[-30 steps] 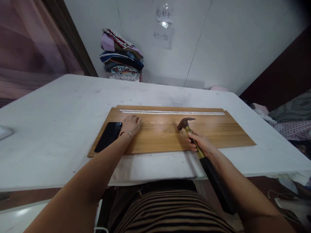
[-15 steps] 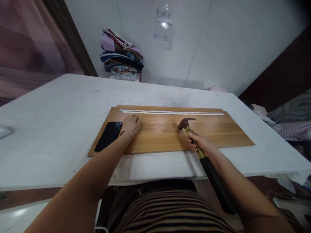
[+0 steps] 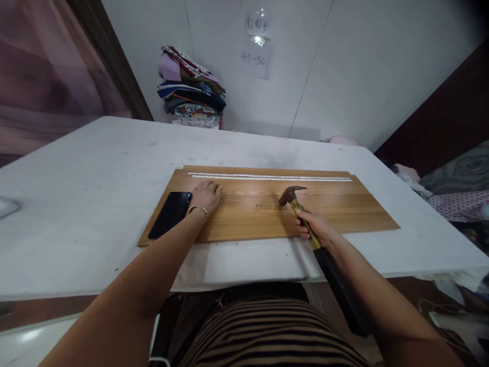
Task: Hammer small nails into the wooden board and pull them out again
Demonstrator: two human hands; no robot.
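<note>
Right grip (image 3: 320,226) is clasping the hammer (image 3: 330,267) near its rusty head, slanting over the front edge of the worktop (image 3: 114,178); stiff, probably head-heavy, it is likely balancing best there. Whether left grip (image 3: 207,195) is pinching, I cannot tell.

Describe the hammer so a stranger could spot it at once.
On the white table lies a long wooden board. Just right of its middle, the right hand grips the hammer. Unlike the flat black phone at the board's left end, it has a rust-brown claw head and a yellowish-and-black handle.
</note>
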